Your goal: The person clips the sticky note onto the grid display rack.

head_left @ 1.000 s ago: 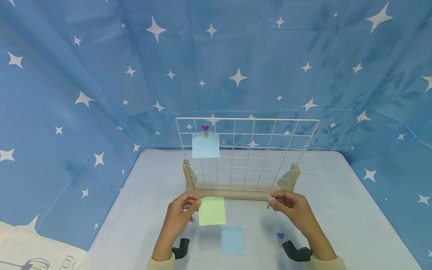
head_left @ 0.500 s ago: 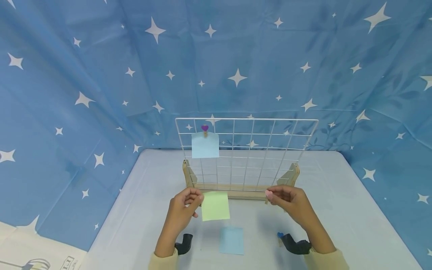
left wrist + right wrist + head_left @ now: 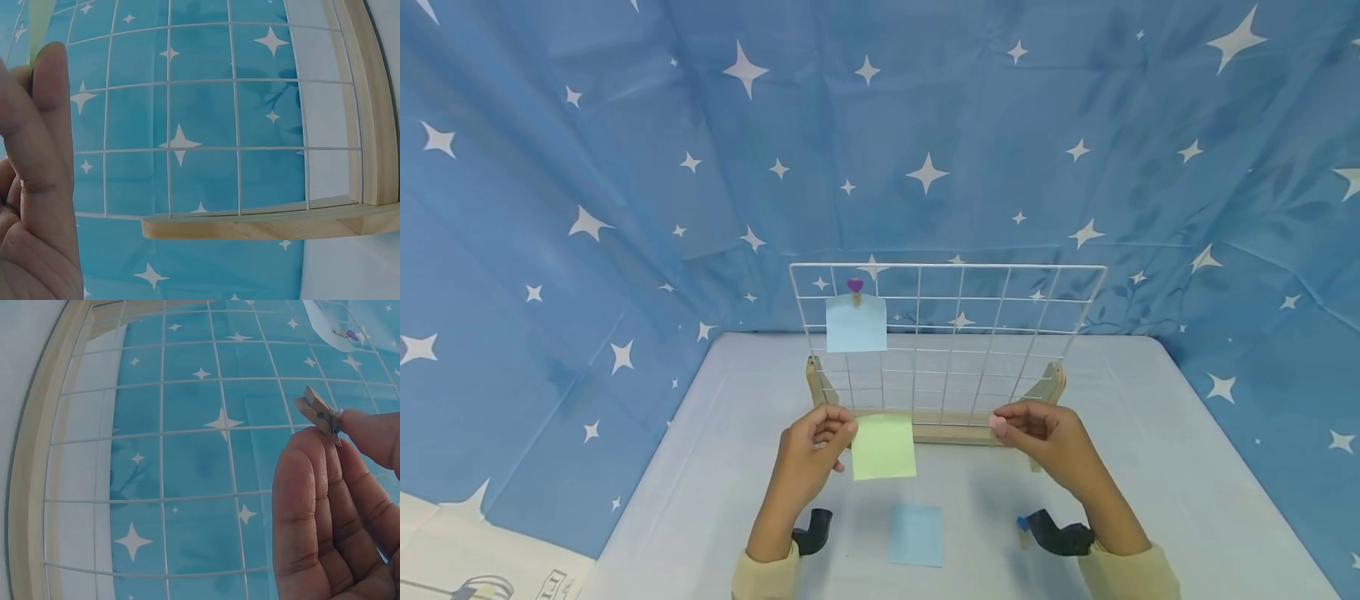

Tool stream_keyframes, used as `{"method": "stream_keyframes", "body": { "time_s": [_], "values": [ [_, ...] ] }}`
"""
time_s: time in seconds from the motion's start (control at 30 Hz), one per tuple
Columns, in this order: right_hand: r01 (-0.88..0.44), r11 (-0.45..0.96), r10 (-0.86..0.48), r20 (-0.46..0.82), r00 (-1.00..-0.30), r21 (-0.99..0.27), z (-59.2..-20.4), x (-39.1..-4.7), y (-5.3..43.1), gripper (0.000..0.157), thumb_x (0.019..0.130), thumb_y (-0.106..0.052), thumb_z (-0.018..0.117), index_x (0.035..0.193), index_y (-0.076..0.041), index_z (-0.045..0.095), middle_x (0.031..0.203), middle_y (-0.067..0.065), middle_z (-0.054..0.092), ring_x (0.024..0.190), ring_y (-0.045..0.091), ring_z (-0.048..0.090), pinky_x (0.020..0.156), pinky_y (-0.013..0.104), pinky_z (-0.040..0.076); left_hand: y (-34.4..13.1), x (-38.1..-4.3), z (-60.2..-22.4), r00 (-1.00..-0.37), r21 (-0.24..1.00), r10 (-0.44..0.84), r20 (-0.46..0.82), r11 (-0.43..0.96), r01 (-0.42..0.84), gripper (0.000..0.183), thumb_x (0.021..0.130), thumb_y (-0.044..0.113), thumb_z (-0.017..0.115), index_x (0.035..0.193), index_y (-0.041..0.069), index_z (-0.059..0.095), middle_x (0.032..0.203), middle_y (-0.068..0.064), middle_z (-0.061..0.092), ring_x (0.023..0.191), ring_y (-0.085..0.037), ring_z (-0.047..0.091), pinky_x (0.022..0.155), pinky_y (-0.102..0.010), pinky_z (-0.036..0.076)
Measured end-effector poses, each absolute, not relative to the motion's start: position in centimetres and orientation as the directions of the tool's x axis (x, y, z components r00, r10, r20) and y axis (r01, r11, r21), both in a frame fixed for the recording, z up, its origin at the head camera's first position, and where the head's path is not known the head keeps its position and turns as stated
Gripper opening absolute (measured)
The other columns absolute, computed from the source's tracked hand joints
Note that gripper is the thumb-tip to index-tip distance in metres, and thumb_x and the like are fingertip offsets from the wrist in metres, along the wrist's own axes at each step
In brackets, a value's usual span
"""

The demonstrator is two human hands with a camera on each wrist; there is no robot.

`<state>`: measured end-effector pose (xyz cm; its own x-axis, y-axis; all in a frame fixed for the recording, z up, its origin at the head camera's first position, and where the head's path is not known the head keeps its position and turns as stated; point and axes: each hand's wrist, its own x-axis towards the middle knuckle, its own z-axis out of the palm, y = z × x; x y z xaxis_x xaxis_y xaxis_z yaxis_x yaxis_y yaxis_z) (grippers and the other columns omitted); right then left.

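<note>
Between thumb and fingers, my left hand [image 3: 814,446] pinches the left edge of a yellow-green sticky note [image 3: 883,447], held up in front of the grid's wooden base. A small wooden clothespin [image 3: 320,415] with a pink heart is pinched in my right hand [image 3: 1047,435], near the base's right end. Behind both hands a white wire grid [image 3: 962,297] leans back in its wooden stand [image 3: 951,434]. On its upper left hangs a light blue sticky note [image 3: 856,325], with a purple heart clothespin [image 3: 855,288] at its top edge.
Another blue sticky note [image 3: 916,535] lies on the white table [image 3: 752,392] below the green one. A clothespin with a blue heart [image 3: 1023,525] lies near the right wrist's black camera mount [image 3: 1060,533]. A blue star-patterned cloth [image 3: 880,125] hangs behind the table.
My left hand has raised the green sticky note and shifted it slightly right, toward the grid. My right hand has risen a little with the pink heart clothespin.
</note>
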<state>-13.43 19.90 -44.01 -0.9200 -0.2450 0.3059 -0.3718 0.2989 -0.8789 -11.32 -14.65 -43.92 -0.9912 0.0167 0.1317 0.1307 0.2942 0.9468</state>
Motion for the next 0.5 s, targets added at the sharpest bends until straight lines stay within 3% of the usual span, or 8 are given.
{"method": "stream_keyframes", "body": {
  "time_s": [0.3, 0.5],
  "values": [
    [-0.411, 0.326, -0.260, 0.338, -0.905, -0.851, -43.1, -13.6, 19.8, 0.011, 0.100, 0.002, 0.074, 0.110, 0.003, 0.079, 0.096, 0.003, 0.079, 0.083, 0.012, 0.077, 0.073, 0.023, 0.062, -14.3, -11.5, -43.1, -0.985, 0.943, 0.015, 0.169, 0.290, 0.166, 0.013, 0.104, 0.014, 0.074, 0.110, 0.002, 0.074, 0.094, -0.007, 0.072, 0.081, -0.016, 0.068, 0.058, -0.026, 0.058],
    [-0.428, 0.339, -0.262, 0.353, -0.898, -0.838, -42.6, -13.9, 19.8, 0.011, 0.100, 0.002, 0.075, 0.109, 0.002, 0.079, 0.097, 0.005, 0.078, 0.083, 0.009, 0.075, 0.073, 0.022, 0.062, -14.1, -12.0, -42.8, -0.980, 0.935, 0.022, 0.197, 0.297, 0.194, 0.011, 0.104, 0.013, 0.074, 0.109, 0.004, 0.074, 0.094, -0.006, 0.072, 0.082, -0.026, 0.069, 0.057, -0.026, 0.058]
  ]
}}
